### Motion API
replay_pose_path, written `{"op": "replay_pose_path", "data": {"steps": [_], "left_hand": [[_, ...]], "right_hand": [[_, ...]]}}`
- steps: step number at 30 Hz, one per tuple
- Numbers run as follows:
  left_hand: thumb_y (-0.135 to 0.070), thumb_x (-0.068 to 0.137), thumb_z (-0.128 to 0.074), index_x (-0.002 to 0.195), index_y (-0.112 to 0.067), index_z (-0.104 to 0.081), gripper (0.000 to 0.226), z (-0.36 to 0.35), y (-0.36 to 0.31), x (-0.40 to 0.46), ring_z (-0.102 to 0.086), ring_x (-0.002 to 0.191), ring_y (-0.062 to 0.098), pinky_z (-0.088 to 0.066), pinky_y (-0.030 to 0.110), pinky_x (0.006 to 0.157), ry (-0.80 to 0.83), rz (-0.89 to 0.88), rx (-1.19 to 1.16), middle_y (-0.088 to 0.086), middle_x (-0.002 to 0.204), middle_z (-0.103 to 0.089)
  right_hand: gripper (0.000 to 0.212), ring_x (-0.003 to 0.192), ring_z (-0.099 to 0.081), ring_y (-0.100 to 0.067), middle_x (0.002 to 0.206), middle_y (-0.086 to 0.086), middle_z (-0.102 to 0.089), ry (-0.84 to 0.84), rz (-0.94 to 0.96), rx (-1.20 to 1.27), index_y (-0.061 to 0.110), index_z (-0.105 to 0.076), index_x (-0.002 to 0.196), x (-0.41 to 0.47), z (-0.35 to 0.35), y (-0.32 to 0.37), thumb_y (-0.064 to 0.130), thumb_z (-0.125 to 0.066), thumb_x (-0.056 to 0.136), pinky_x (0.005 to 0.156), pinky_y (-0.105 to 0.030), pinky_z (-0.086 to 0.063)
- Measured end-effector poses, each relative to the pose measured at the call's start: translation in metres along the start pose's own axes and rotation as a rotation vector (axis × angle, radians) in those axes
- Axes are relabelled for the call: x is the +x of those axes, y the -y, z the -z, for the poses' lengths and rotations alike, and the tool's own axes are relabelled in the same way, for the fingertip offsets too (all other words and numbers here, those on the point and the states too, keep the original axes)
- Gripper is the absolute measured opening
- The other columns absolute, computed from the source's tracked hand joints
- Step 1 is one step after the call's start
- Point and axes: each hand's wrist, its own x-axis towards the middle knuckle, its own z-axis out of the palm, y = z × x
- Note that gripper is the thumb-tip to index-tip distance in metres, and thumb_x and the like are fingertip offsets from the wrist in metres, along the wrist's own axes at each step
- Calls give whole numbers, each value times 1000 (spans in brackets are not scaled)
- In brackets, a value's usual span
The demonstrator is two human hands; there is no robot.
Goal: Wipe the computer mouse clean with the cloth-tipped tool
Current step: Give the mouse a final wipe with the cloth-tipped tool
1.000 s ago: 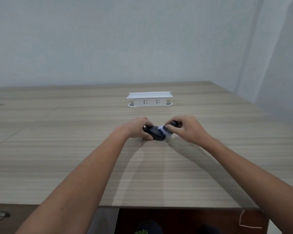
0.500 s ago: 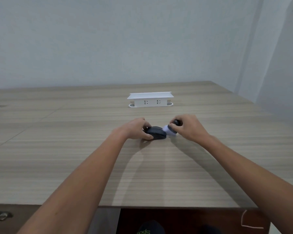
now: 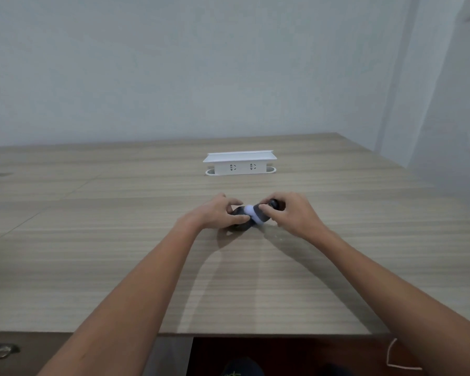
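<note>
1. Pale grey walls close off the room behind a wood-grain bench; a white pop-up socket box sits at twelve o'clock from my hands, well apart from them.
2. At the middle of the bench lies the computer mouse, dark and partly hidden under my fingers and the tool's tip.
3. At nine o'clock of the mouse, my left hand has its grip pinched on the mouse's near-left flank, thumb and fingertips pressing it steady against the bench.
4. At three o'clock of the mouse, my right hand has its grip wrapped tight around the dark handle of the cloth-tipped tool, whose white cloth end lies across the top of the mouse.
5. I judge the mouse light, rigid and smooth-shelled, so it would skate on this bench if I eased my left pinch; the flanks are the place to hold, leaving the back free for the cloth.
6. I judge the cloth tip soft and yielding, so moderate pressure should do, and I would grip the tool low on its handle for control.
7. Wiping looks to be mid-way; whether the mouse's underside needs doing, I cannot tell.
</note>
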Motion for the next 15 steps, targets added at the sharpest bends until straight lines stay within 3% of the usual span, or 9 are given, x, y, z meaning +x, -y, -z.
{"op": "replay_pose_path", "data": {"steps": [4,8,12,15], "left_hand": [[-52,91,-63,143,-32,-53,57,-2,1,-2,-55,109,20,-40,33,102,25,-5,-18,0,125,-44],[-47,92,-64,141,-32,-55,52,-4,1,-5,-53,104,17,-37,28,94,-10,-26,-60,2,124,-45],[-47,91,-66,141,-30,-55,54,-6,1,-6,-55,105,18,-39,28,95,-19,-18,-89,2,125,-45],[-48,89,-67,140,-28,-56,56,-10,2,-6,-55,99,16,-42,29,96,-46,-14,-123,1,121,-45]], "right_hand": [[12,76,-66,-8,79,6,-76,-47,-63,-74,20,-78,83,6,2,-5,22,-67,84,69,-25,-51],[13,76,-66,-6,81,9,-76,-3,-30,-46,21,-80,90,0,-2,-2,24,-67,86,63,-11,-45],[21,86,-68,-21,90,3,-73,20,-23,-306,23,-77,103,-6,-1,-14,30,-60,92,72,-37,-55],[25,87,-65,-27,94,-2,-63,-54,-12,-422,26,-72,114,-11,9,-18,26,-58,95,69,-37,-52]]}}
